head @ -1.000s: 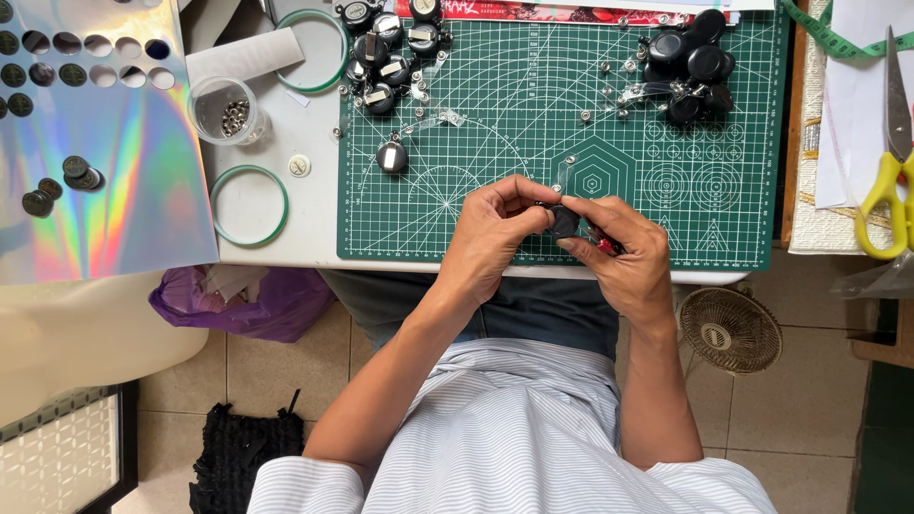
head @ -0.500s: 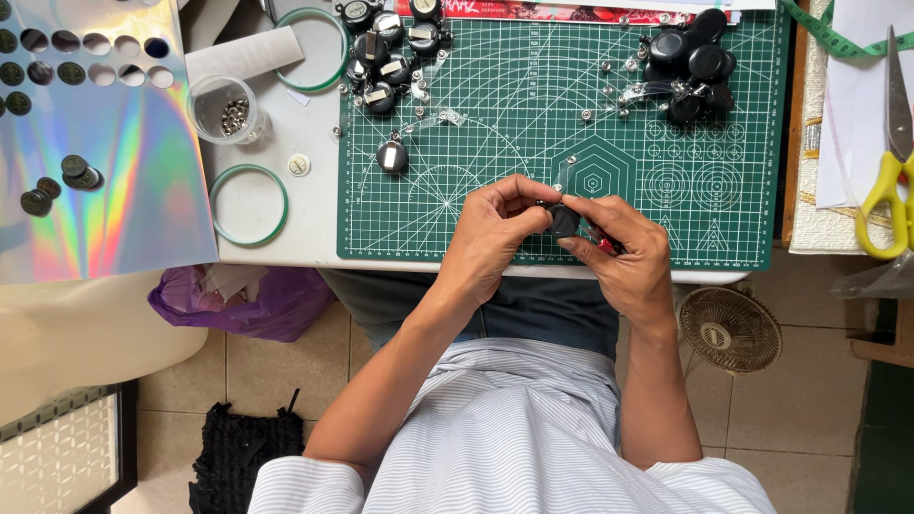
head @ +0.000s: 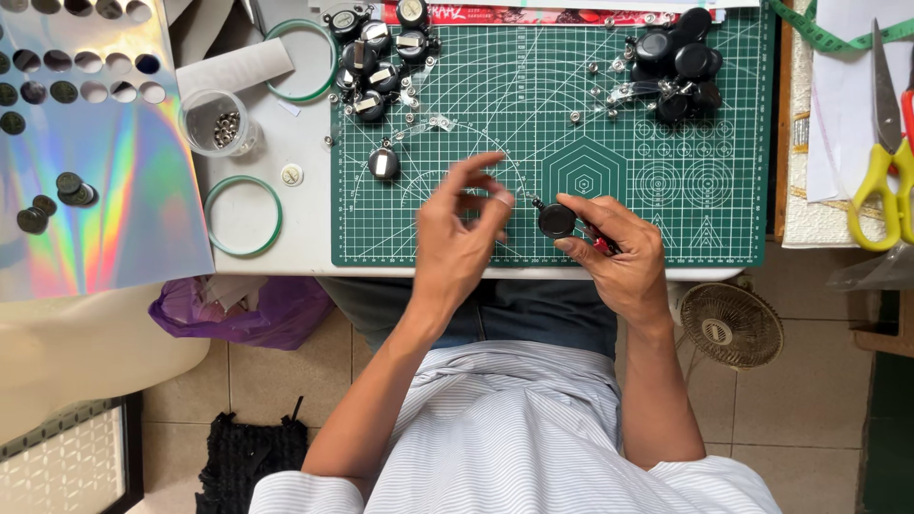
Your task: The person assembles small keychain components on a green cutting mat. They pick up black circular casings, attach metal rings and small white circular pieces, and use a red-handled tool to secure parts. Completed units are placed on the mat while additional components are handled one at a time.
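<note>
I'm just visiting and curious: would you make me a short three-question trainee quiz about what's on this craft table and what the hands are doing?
1. True or false: the right hand holds a small round black disc-shaped part.
2. Which lies at the table's right edge? A) yellow-handled scissors B) a hammer C) a glue bottle
3. Fill in: the left hand hovers with open fingers over the green gridded cutting ____.

Key: 1 true; 2 A; 3 mat.
</note>
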`<state>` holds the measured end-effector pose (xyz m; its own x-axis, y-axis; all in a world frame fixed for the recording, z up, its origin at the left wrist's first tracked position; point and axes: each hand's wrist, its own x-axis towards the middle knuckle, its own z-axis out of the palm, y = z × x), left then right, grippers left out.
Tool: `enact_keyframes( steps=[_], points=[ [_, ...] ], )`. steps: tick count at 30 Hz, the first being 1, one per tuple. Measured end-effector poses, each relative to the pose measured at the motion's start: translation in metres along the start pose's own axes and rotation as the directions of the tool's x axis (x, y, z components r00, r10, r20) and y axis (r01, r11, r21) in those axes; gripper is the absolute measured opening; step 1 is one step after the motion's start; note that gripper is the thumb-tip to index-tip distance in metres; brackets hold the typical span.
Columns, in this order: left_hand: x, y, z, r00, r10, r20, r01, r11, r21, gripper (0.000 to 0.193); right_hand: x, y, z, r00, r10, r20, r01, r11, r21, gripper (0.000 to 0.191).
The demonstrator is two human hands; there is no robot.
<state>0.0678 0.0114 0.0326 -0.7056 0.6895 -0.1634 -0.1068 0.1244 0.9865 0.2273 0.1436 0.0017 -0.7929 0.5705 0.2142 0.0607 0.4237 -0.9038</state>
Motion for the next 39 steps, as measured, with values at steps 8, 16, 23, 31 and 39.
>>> enact_keyframes(
  steps=[8, 16, 23, 31, 39],
  points=[
    [-0.001, 0.000, -0.001, 0.968, 0.250, -0.028, -0.249, 0.968, 0.046, 0.026, 0.000, 0.002, -0.002, 1.000, 0.000, 0.016, 0.000, 1.000, -0.001, 0.047],
    [-0.002, -0.012, 0.009, 0.979, 0.053, 0.195, -0.048, 0.998, -0.029, 0.022, -0.004, 0.002, -0.002, 0.999, 0.028, 0.016, -0.029, 0.999, 0.035, 0.053],
    [-0.002, -0.023, 0.017, 0.979, -0.001, 0.203, 0.040, 0.982, -0.186, 0.024, -0.010, 0.009, -0.001, 0.988, 0.148, -0.034, -0.135, 0.958, 0.252, 0.042],
    [-0.004, -0.027, 0.020, 0.948, -0.093, 0.305, 0.217, 0.888, -0.405, 0.030, -0.008, 0.013, 0.000, 0.997, 0.048, -0.064, -0.040, 0.992, 0.121, 0.041],
    [-0.001, -0.033, 0.023, 0.946, -0.136, 0.294, 0.253, 0.877, -0.409, 0.022, -0.009, 0.012, -0.001, 0.998, 0.051, -0.047, -0.046, 0.993, 0.106, 0.042]
  ],
)
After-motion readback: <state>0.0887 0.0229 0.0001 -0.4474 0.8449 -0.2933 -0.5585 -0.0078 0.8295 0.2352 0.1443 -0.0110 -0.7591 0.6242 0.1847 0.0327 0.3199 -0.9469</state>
